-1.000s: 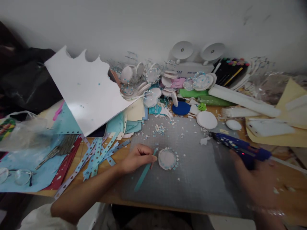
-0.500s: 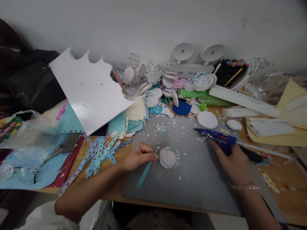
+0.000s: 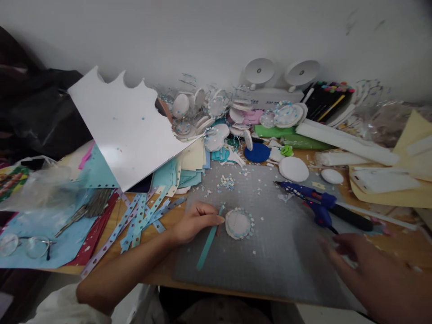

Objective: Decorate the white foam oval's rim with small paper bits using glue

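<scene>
My left hand (image 3: 194, 222) rests on the grey cutting mat (image 3: 270, 265), fingers pinched on a teal strip (image 3: 209, 240) that touches a white foam disc (image 3: 238, 223) ringed with small blue and white dots. My right hand (image 3: 371, 274) hovers low at the right over the mat, fingers spread and holding nothing, blurred by motion. The blue glue gun (image 3: 313, 200) lies on the mat's right edge, apart from that hand, its nozzle pointing left.
A large white card (image 3: 124, 126) leans at the back left over blue and cream papers. Punched blue strips (image 3: 141, 218), scissors (image 3: 84, 211) and glasses (image 3: 23, 245) lie left. Foam discs, green blocks (image 3: 286, 135), markers (image 3: 327, 101) and yellow sheets (image 3: 405, 180) crowd the back and right.
My right hand set the glue gun down on the mat and drew back toward me, now open. The left hand has stayed pinched on the teal strip by the disc.
</scene>
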Motion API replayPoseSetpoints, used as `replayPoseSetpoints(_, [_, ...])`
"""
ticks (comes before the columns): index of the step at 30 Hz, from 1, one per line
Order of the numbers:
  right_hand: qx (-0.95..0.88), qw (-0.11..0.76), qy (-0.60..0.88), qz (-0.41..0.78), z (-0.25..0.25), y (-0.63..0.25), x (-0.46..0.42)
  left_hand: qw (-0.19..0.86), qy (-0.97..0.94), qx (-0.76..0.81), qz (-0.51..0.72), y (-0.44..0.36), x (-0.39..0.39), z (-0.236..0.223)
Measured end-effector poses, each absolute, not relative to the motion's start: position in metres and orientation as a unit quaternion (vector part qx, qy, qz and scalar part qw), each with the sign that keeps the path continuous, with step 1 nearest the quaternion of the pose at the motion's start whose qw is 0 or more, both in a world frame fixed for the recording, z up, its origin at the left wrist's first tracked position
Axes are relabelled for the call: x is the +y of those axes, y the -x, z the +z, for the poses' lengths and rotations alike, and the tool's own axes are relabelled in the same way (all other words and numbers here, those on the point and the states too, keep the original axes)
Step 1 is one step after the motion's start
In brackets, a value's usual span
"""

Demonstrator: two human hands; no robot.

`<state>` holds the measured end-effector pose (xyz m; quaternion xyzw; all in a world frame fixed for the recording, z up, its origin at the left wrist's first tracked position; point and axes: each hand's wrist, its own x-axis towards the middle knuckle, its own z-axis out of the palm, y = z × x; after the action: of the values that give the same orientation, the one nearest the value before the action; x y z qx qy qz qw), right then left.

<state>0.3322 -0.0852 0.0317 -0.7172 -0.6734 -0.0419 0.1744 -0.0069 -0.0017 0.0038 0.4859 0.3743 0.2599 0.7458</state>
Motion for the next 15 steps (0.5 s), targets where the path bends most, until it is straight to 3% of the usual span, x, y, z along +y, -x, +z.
replayPoseSetpoints(2, [-0.761, 0.171, 0.626, 0.015, 0.044, -0.314, -0.085, 0.753, -0.461, 0.380, 0.275, 0.005, -0.002, 0.007])
replayPoseSetpoints(6, [-0.843, 0.214, 0.491, -0.050, 0.059, -0.257, -0.065, 0.769, -0.408, 0.388, 0.304, 0.001, -0.003, 0.011])
replayPoseSetpoints(15, [-0.919, 0.294, 0.256, -0.059, 0.050, -0.173, -0.019, 0.725, -0.405, 0.412, 0.375, -0.001, -0.002, 0.008])
